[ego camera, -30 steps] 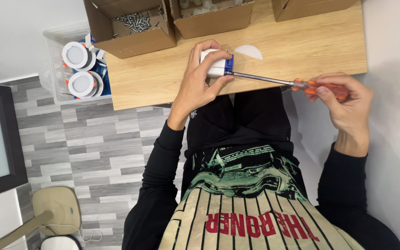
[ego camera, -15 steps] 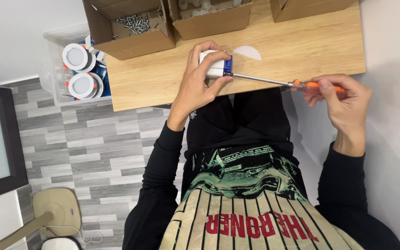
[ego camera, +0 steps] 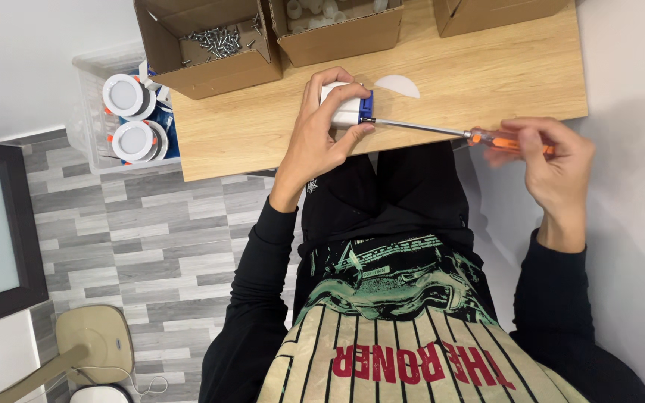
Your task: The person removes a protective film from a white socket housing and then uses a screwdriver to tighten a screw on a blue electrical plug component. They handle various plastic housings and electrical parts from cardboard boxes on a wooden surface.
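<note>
We see the left hand (ego camera: 321, 134) wrapped around a small white fitting with a blue end (ego camera: 346, 107), fingers curled tight over its top and the thumb pressed against its near side, holding it down on the wooden table (ego camera: 263, 127) near the front edge. The right hand (ego camera: 554, 160) has its fingertips closed around the orange handle of a screwdriver (ego camera: 453, 132), whose thin metal shaft runs level across to the fitting's blue end, where the tip meets it. Behind the fitting stand open cardboard boxes (ego camera: 210, 45), one holding loose screws (ego camera: 218, 37), and a white half-disc (ego camera: 397, 86) lies just beside the left hand.
</note>
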